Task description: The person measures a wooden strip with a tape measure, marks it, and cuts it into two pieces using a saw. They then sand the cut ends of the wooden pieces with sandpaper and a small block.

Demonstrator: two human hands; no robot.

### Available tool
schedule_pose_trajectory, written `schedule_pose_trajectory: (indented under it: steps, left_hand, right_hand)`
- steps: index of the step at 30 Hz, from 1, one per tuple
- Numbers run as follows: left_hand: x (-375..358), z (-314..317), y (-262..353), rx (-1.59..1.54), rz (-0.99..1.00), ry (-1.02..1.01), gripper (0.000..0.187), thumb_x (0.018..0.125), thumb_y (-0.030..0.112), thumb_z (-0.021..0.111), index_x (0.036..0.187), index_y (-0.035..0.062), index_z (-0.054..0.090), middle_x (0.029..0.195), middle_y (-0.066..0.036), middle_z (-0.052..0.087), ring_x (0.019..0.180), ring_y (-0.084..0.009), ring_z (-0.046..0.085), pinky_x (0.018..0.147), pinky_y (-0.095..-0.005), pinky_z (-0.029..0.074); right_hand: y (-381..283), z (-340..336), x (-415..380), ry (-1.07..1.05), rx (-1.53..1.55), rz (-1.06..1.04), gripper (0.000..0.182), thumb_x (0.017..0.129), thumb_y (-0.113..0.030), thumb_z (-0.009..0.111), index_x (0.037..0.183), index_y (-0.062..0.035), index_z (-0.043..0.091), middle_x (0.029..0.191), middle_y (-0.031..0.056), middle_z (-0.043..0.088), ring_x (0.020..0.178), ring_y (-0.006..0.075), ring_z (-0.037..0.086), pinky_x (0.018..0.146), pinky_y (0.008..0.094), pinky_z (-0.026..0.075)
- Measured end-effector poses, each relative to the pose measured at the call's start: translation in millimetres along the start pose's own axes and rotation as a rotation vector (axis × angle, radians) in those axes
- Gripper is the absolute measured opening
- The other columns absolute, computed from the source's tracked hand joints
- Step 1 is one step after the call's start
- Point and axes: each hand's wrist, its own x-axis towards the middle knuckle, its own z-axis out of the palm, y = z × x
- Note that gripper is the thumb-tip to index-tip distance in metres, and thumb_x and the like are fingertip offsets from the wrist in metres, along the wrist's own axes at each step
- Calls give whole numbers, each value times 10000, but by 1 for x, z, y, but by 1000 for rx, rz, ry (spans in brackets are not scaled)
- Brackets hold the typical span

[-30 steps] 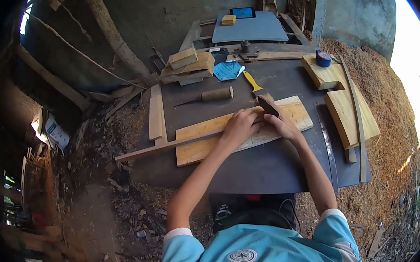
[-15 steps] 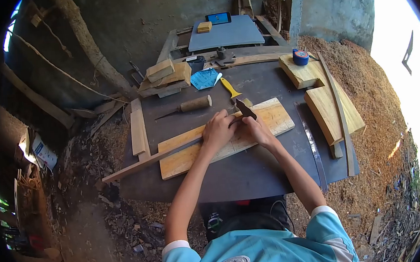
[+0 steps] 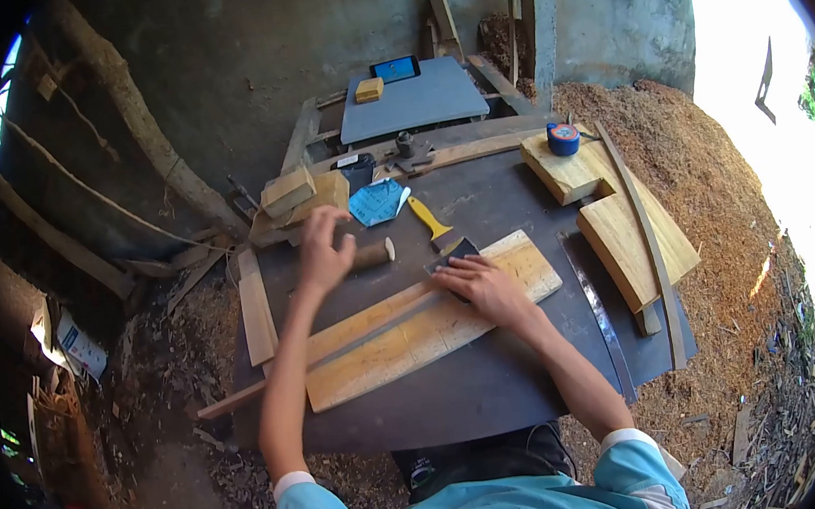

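Observation:
My left hand (image 3: 326, 254) is raised over the left part of the table, fingers curved and apart, with nothing in it. Behind it shows the round wooden handle (image 3: 375, 254) of a pointed tool. My right hand (image 3: 490, 291) lies palm down over the wide board (image 3: 406, 350), its fingers on a dark, thin sheet like sandpaper (image 3: 459, 250). The fingertips partly hide that sheet. A long narrow wooden strip (image 3: 231, 400) runs along the board and sticks out past its left end. Just beyond the right hand lies a yellow-handled scraper (image 3: 429, 218).
A blue sandpaper sheet (image 3: 378, 202) lies near stacked wood blocks (image 3: 288, 192). On the right are a notched timber piece (image 3: 620, 246), a blue tape measure (image 3: 563, 139) and a metal ruler (image 3: 596, 306). A phone (image 3: 395, 69) stands on the grey panel (image 3: 414, 104) behind.
My left hand has let go of the dark sheet and moved left and up toward the wooden-handled tool. The right hand has turned palm down with the sheet. The camera view has shifted.

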Motion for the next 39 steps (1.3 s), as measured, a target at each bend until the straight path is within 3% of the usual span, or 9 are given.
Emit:
schedule_pose_trajectory:
  steps: [6,9,12,16,23,29,32,35,39]
  left_hand:
    - [62,-21,-128,488,-314,-118,620,659,299,718,1193,99,474,1259,-80,454,1164,-280,424,962,-487,318]
    - [74,-21,-107,474,-520,-316,673,605,349,751,1176,102,494,1220,-87,493,1154,-265,436,971,-483,310]
    - [77,-45,-68,475,-434,-450,673,585,366,763,1148,98,511,1152,-91,533,1108,-257,474,972,-466,314]
    - [36,-48,-19,120,-233,-268,672,573,408,764,1120,80,555,1037,-101,570,1000,-273,552,848,-384,433]
    - [-27,-21,95,68,-237,-770,705,616,569,681,1133,102,569,1030,-97,560,992,-263,559,828,-378,452]
    - [-42,-15,103,-36,-198,-764,747,627,602,669,1154,83,563,1051,-89,537,982,-249,542,812,-353,441]
    - [-53,-21,119,95,126,-364,700,682,615,625,1157,104,568,1046,-123,539,992,-278,523,893,-387,412]
    - [-64,-20,149,-164,276,-310,491,763,429,642,1108,84,587,1001,-118,555,926,-284,532,850,-401,436]
    - [-61,-22,138,-167,136,-370,294,785,122,620,1064,31,599,955,-92,570,878,-273,546,763,-374,458]
  right_hand:
    - [-8,-4,2,-7,-126,-32,330,777,-115,514,1099,-60,564,1133,50,585,1092,192,530,941,327,399]
    - [-13,-3,1,15,-185,-31,296,756,-104,526,1041,-41,572,1097,41,589,1052,179,539,903,309,409]
    - [-13,-9,-1,-69,-217,-78,260,744,-103,529,992,-38,574,1041,31,597,969,167,554,856,291,410]
    - [-23,-22,-11,11,-301,-193,206,720,-112,544,909,-47,594,902,13,607,882,151,556,822,271,401]
    - [-60,-66,-56,11,-317,-65,252,742,-112,568,986,-61,603,1019,8,609,885,128,565,846,286,398]
    - [-46,-60,-73,76,-339,-42,280,728,-108,574,1007,-94,599,1041,-13,604,920,121,564,801,271,414]
    - [-46,-65,-66,155,-373,-99,286,704,-115,573,988,-90,597,1050,-13,597,922,117,559,782,264,418]
    - [-44,-69,-53,223,-415,-145,272,692,-129,567,960,-87,586,1026,-15,582,890,113,549,757,263,417]
    - [-39,-68,-37,161,-161,-99,315,739,-26,583,1048,-85,568,1116,34,566,957,173,549,787,296,433]
